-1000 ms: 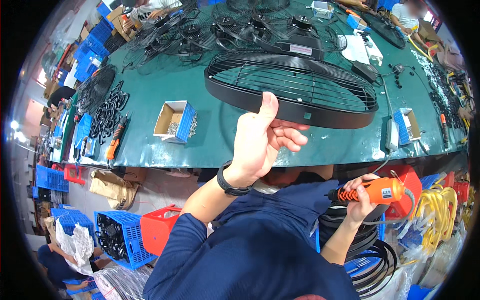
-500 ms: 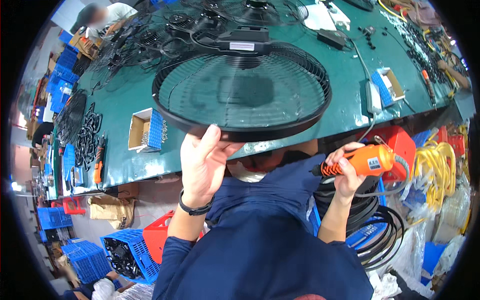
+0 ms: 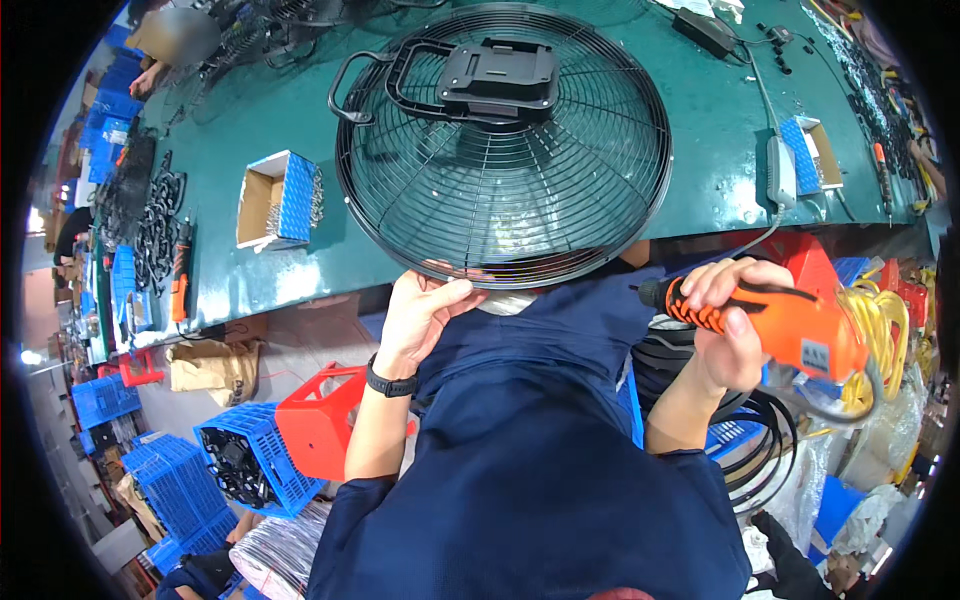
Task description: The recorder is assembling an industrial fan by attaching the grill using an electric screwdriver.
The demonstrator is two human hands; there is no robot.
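The left hand (image 3: 418, 322) clamps its fingers on the near rim of a black fan guard (image 3: 503, 165) overhanging the tabletop (image 3: 345, 262), while the right hand's (image 3: 735, 325) fingers wrap an orange power screwdriver (image 3: 815, 335), its tip (image 3: 649, 293) probably best held clear of the wires.

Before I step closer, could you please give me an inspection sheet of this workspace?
Surface: green tabletop, shiny near its front edge.
Job's things: black fan guard with black housing on top; orange power screwdriver.
Clutter: open box of small metal parts; black parts piled at left; another orange tool.
Hands: left hand has fingers on the guard's near rim; right hand has fingers around the screwdriver.
Cables: grey cord from the screwdriver's rear; grey cable with in-line box at right.
Surroundings: blue crates, brown paper bag, yellow coils.
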